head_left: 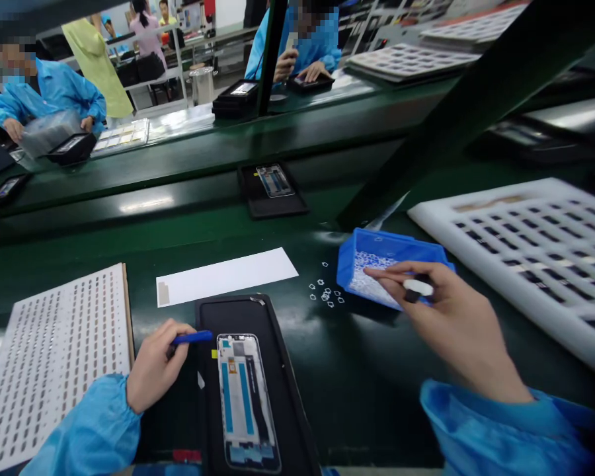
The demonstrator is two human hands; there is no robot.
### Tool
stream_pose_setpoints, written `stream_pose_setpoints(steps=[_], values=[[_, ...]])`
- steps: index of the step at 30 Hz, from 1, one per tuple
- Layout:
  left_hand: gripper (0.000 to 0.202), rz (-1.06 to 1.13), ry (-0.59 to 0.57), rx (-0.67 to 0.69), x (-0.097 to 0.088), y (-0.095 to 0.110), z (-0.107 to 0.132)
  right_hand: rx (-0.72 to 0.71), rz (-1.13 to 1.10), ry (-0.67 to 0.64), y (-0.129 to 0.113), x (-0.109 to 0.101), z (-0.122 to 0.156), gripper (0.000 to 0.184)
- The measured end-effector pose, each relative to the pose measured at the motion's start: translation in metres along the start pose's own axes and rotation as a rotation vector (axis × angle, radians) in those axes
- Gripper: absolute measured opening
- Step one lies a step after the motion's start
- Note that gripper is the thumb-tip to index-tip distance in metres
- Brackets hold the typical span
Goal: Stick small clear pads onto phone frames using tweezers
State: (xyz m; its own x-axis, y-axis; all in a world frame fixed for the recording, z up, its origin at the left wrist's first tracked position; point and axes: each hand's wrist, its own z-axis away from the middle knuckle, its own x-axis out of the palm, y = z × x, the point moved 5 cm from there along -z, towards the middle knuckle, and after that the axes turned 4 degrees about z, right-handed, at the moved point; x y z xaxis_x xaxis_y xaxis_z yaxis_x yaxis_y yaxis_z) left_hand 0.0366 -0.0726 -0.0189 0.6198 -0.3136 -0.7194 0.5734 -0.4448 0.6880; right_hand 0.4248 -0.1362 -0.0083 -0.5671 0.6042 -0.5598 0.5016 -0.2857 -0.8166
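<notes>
My left hand is closed around a blue pen-like stick, its tip over the left edge of a black tray. In that tray lies an opened phone frame with blue strips and a dark flex cable. My right hand is over the near right side of a blue bin of small white rings. Its fingers grip a small black-and-white piece, whose kind I cannot make out. Several loose white rings lie beside the bin.
A white strip of paper lies beyond the tray. To the left is a board with rows of small grey pieces; to the right, a white foam tray of dark parts. Another phone tray sits farther back. Co-workers in blue work across the bench.
</notes>
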Motion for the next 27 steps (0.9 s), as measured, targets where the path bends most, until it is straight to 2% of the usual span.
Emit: stream_pose_setpoints(steps=[3, 6, 10, 12, 14, 17, 21, 24, 27], values=[[0.023, -0.067, -0.096, 0.029, 0.006, -0.003, 0.002, 0.125, -0.258, 0.014, -0.006, 0.009, 0.006, 0.041], [0.026, -0.143, -0.171, 0.019, 0.016, -0.011, 0.005, 0.174, -0.208, 0.024, -0.007, 0.018, 0.008, 0.043], [0.04, -0.245, -0.219, 0.001, 0.026, -0.015, 0.01, 0.053, -0.135, -0.063, -0.015, 0.034, 0.015, 0.042], [0.038, -0.272, -0.205, 0.026, 0.022, -0.014, 0.009, -0.002, -0.099, -0.159, -0.025, 0.046, 0.022, 0.047], [0.031, -0.335, -0.149, 0.046, 0.011, -0.017, 0.003, -0.045, -0.063, -0.248, -0.037, 0.061, 0.028, 0.057], [0.031, -0.536, -0.099, 0.023, -0.01, -0.034, -0.012, -0.081, -0.142, -0.451, -0.062, 0.098, 0.036, 0.068], [0.053, -0.732, -0.196, -0.057, -0.017, -0.064, -0.03, -0.057, -0.33, -0.744, -0.097, 0.17, 0.047, 0.065], [0.057, -0.723, -0.223, -0.069, -0.01, -0.074, -0.033, -0.031, -0.371, -0.804, -0.115, 0.217, 0.049, 0.05], [0.053, -0.706, -0.188, -0.051, -0.003, -0.075, -0.029, -0.035, -0.352, -0.807, -0.127, 0.249, 0.05, 0.036]])
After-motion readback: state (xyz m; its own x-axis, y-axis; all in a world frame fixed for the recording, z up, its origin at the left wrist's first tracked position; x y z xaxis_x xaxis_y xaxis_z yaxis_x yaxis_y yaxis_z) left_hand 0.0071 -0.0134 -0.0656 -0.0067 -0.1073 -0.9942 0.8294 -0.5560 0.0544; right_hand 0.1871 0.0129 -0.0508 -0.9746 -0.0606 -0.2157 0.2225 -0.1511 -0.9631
